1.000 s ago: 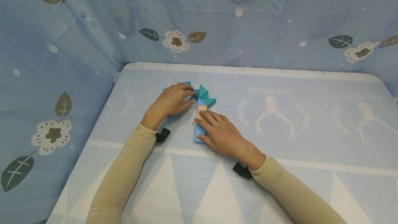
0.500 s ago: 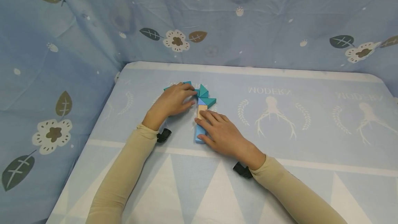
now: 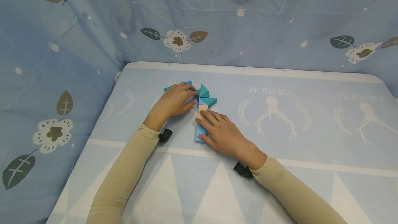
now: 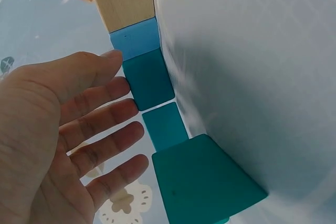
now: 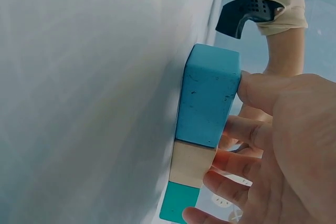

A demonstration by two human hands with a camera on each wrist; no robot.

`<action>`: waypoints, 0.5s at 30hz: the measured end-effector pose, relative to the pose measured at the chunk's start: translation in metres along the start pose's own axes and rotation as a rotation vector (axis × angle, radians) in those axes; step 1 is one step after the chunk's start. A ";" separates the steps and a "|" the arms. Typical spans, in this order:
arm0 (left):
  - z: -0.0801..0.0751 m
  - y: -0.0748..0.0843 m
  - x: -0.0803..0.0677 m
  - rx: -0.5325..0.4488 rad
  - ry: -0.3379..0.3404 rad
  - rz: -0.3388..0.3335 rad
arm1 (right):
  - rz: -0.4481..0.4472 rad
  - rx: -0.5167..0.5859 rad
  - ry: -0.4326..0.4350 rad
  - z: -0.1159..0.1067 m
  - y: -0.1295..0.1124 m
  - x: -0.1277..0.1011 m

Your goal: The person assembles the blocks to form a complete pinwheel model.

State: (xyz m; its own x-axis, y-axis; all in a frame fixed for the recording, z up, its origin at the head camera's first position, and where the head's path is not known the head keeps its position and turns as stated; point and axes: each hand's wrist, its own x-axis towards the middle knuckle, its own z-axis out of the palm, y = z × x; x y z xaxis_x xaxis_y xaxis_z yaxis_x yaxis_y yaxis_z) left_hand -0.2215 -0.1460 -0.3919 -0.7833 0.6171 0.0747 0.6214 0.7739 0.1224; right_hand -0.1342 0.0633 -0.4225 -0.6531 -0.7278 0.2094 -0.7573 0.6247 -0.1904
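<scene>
Centrally, a row of wooden blocks is seen lying flat on the table (image 3: 280,120), which is covered with a pale blue printed cloth. The row is made up of a light blue block (image 3: 200,136) at the near end, a natural wood block (image 3: 201,111) beyond it, and a small blue piece (image 3: 201,101) next. Teal triangular blocks (image 3: 203,92) are clustered at the far end, one pointing right.

The right hand (image 3: 222,132) is laid over the near part of the row, fingers extended, with fingertips on the natural wood block; in the right wrist view the thumb is pressed against the side of the light blue block (image 5: 207,100). The left hand (image 3: 172,101) is placed just left of the teal triangular blocks, fingers straight and touching them; in the left wrist view the fingers (image 4: 105,129) are spread beside the teal faces, nothing being gripped. The two hands are close together but not touching.

Behind and to the left, a blue curtain (image 3: 77,27) with a leaf-and-flower print is hung.
</scene>
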 end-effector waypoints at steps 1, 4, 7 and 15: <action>0.000 0.000 0.000 0.002 0.001 0.000 | -0.001 0.000 0.001 0.000 0.000 0.000; 0.000 0.001 0.000 0.006 0.005 -0.002 | -0.003 0.004 0.000 -0.001 0.000 0.000; 0.000 0.001 0.000 0.011 0.005 -0.006 | -0.001 0.009 -0.003 -0.001 0.000 0.000; 0.001 0.001 0.000 0.018 0.006 0.002 | 0.005 0.006 -0.014 -0.002 -0.001 0.000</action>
State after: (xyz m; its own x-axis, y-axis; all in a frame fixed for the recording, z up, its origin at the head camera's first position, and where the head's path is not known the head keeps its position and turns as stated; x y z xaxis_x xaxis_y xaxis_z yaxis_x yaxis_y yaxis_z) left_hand -0.2207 -0.1447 -0.3931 -0.7824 0.6175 0.0809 0.6228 0.7754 0.1043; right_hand -0.1333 0.0626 -0.4207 -0.6564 -0.7288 0.1947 -0.7541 0.6265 -0.1973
